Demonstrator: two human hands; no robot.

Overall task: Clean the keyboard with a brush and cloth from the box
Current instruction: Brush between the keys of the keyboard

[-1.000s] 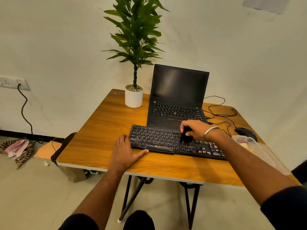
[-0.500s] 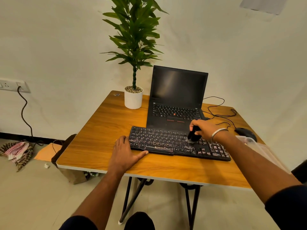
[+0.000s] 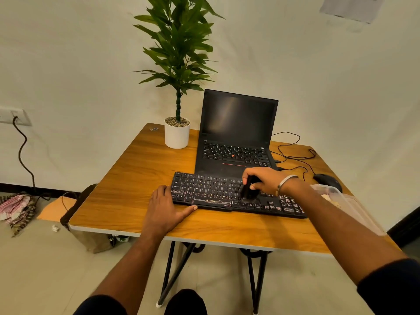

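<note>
We see the right hand (image 3: 264, 180) and its brush (image 3: 248, 188) back near the middle of the keyboard (image 3: 218, 192), after sliding toward its right end half a second ago.

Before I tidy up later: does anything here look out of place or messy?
Yes, on the floor left of the table: a checked cloth lies crumpled by the wall, and a small wad of paper sits nearby. The keyboard overlaps the laptop's front edge.

Desk (image 3: 127, 189): smooth wood-grain top, pale edge band. Keyboard (image 3: 211, 192): matt black plastic. Box (image 3: 354, 208): translucent plastic. Plant pot (image 3: 177, 137): smooth white.
</note>
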